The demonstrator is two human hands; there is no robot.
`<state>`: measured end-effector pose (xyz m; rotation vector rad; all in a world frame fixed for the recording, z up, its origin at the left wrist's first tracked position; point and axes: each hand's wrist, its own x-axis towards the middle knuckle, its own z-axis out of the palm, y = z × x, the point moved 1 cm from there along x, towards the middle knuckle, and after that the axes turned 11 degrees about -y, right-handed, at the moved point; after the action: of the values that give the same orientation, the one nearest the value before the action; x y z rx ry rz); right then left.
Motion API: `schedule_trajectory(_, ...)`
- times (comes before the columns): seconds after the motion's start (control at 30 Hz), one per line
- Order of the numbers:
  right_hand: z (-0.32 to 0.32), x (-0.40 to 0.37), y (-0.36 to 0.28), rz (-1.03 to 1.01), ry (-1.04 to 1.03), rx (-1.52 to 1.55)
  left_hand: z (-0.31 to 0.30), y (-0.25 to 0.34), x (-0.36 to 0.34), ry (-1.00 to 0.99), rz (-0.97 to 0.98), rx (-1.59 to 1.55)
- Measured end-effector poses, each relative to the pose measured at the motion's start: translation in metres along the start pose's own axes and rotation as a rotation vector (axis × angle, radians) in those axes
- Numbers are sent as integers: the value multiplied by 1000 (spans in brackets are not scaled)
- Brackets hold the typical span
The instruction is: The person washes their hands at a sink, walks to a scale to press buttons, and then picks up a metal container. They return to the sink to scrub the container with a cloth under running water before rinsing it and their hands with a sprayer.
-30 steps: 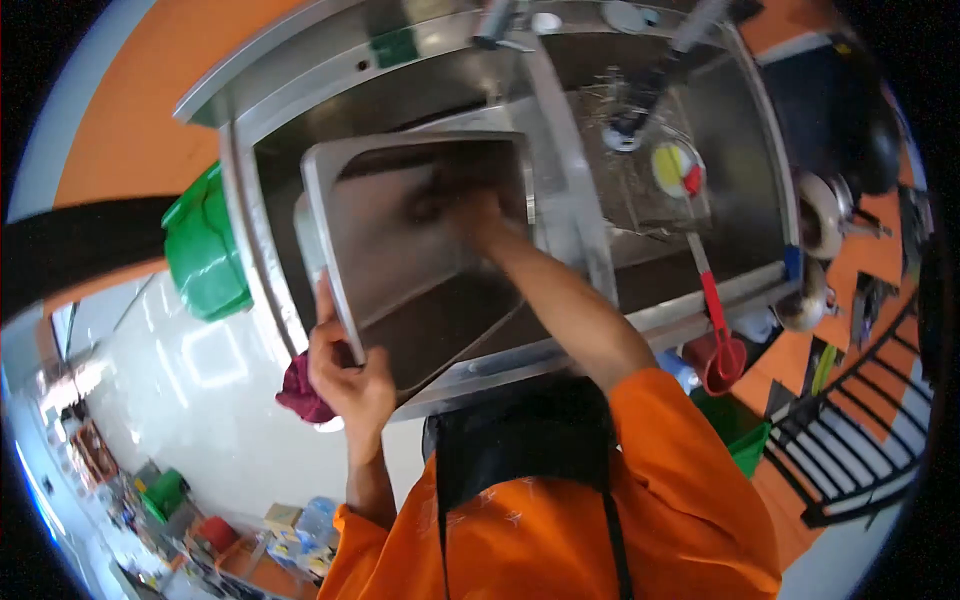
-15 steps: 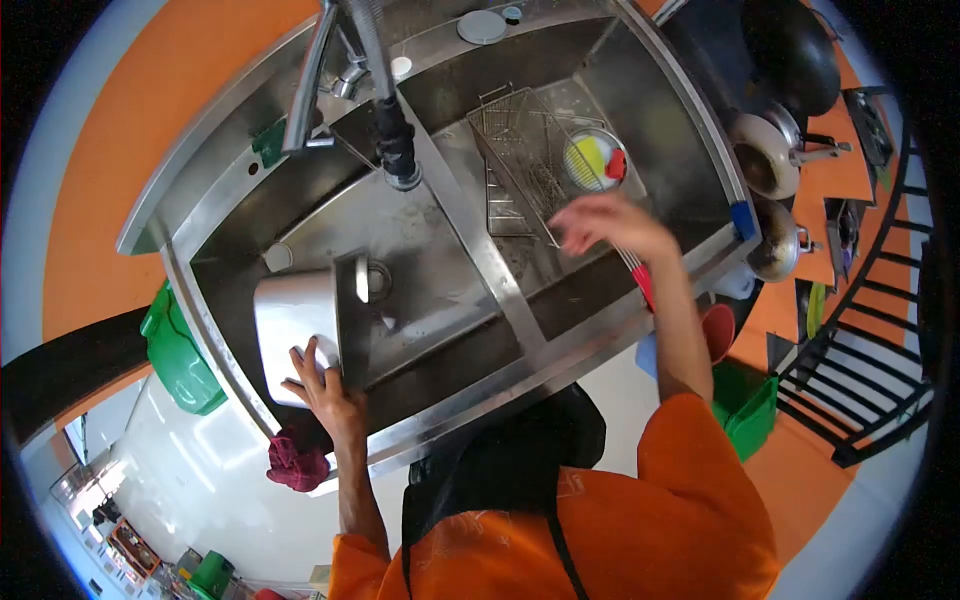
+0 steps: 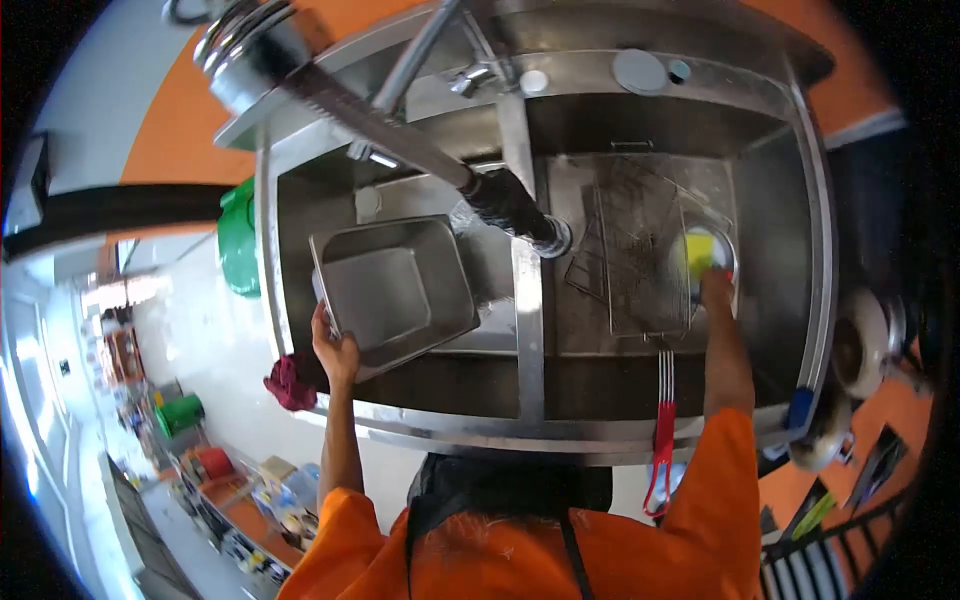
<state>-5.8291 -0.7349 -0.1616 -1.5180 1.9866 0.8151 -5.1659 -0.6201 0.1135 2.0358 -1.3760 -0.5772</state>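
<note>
My left hand [image 3: 338,345] grips the near left rim of a deep rectangular steel pan [image 3: 375,285], its open side up, in the left sink basin. In the right basin, my right hand [image 3: 716,287] reaches down into a round, pale bowl [image 3: 729,240]. Beside its fingers are a yellow sponge [image 3: 698,250] and a small red item mostly hidden by the hand. Those fingertips are also hidden, so their grip does not show. Left of the bowl lies a wire basket [image 3: 648,270].
A tool with a red handle [image 3: 664,435] and metal tines lies across the sink's front edge. The spray hose [image 3: 400,140] hangs over the divider [image 3: 530,340]. A maroon cloth [image 3: 290,382] drapes over the front left corner. Pans [image 3: 865,345] stand at right.
The pan was tilted with its outside facing me; now its inside faces up and my left hand holds its rim. My right hand moved from above the wire basket into the bowl.
</note>
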Motion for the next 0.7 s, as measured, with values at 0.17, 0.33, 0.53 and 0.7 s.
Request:
schedule_trajectory(0.17, -30, -8, -9, -36, -100, -251, -16, -32, -4, 17, -179, -189)
schedule_trajectory(0.33, -95, -75, -16, -66, -14, 3, -28, -49, -13, -11, -386, -292)
schedule_trajectory(0.53, -168, -207, -30, -263, 200, 1210, -22, -88, -14, -64, -339, -387)
schedule_trajectory(0.7, -184, -319, -162, -728, 181, 1260, -28, -85, -14, -90, -107, -242)
